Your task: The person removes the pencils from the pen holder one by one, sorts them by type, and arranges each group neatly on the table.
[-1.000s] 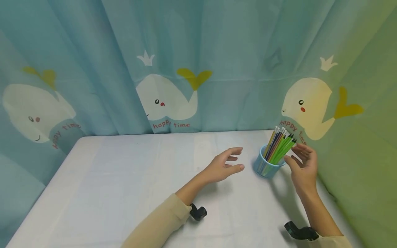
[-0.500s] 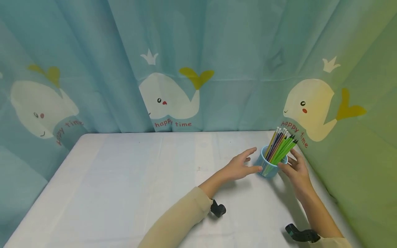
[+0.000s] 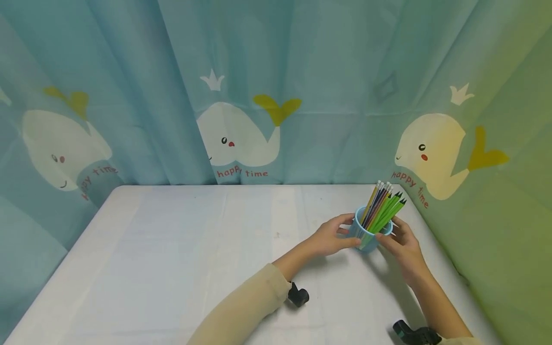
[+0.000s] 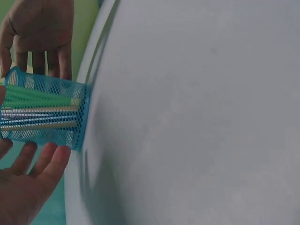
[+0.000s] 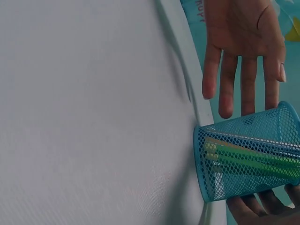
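A blue mesh pencil cup [image 3: 368,235] stands near the table's far right corner and holds several green and striped pencils [image 3: 383,205] that lean right. My left hand [image 3: 333,236] holds the cup's left side, thumb in front and fingers behind. My right hand [image 3: 398,243] holds its right side the same way. In the left wrist view the cup [image 4: 47,115] sits between my left hand's fingers [image 4: 40,166] and my right hand's fingers [image 4: 44,56]. The right wrist view shows the cup [image 5: 246,157] with my left hand's fingers [image 5: 241,75] beside it.
The white table [image 3: 194,249] stretches left and toward me. A teal curtain [image 3: 276,72] printed with whales hangs close behind the table and along its right edge. The cup stands near that right edge [image 5: 187,84]. Black wrist mounts [image 3: 298,294] sit on both forearms.
Both hands closed in on the cup from either side and now hold it. The cup has shifted slightly left and toward me.
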Available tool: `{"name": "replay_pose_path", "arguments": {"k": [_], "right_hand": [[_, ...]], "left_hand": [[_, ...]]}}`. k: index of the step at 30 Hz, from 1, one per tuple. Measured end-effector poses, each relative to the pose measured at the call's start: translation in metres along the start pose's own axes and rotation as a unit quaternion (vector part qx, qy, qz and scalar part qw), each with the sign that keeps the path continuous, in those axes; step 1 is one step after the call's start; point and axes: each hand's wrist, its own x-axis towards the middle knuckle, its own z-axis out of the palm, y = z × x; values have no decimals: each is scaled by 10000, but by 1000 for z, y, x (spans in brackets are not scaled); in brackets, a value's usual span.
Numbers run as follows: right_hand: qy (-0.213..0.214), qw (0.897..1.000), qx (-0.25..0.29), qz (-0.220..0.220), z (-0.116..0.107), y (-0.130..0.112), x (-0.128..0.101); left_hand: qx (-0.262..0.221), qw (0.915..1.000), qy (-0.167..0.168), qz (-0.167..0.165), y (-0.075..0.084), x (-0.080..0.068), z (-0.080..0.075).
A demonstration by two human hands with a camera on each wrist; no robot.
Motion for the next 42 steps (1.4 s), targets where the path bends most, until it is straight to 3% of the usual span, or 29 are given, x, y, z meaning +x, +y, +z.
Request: {"name": "replay_pose_path", "arguments": {"k": [9, 20, 30, 42], "right_hand": [[-203, 9997, -100, 52, 21, -3, -4], [-392, 9992, -84, -39, 46, -2, -4], [-650, 9978, -89, -123, 71, -5, 0], [-957, 9949, 97, -295, 92, -7, 5]], "left_hand": [[102, 9997, 202, -90, -6, -23, -12], [-270, 9989, 375, -19, -15, -48, -24], [-486, 9964, 676, -167, -21, -73, -38], [-521, 9945, 871, -246, -24, -95, -54]]}}
